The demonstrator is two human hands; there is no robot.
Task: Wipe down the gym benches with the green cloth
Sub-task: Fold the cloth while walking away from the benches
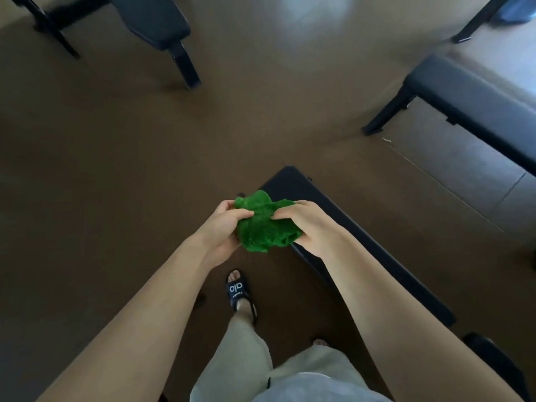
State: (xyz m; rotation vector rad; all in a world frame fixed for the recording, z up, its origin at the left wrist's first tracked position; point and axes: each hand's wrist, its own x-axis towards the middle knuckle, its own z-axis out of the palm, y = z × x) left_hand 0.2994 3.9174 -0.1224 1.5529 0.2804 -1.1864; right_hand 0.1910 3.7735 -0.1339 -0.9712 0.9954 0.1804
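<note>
A bunched green cloth hangs in the air between both hands, above the near end of a black padded bench. My left hand pinches the cloth's left side with thumb and fingers. My right hand grips its right side. The bench runs from the centre toward the lower right, partly hidden under my right forearm.
A second black bench stands at the right on a lighter floor strip. A third bench with black metal legs is at the top left. Brown floor lies between them. My sandalled foot stands beside the near bench.
</note>
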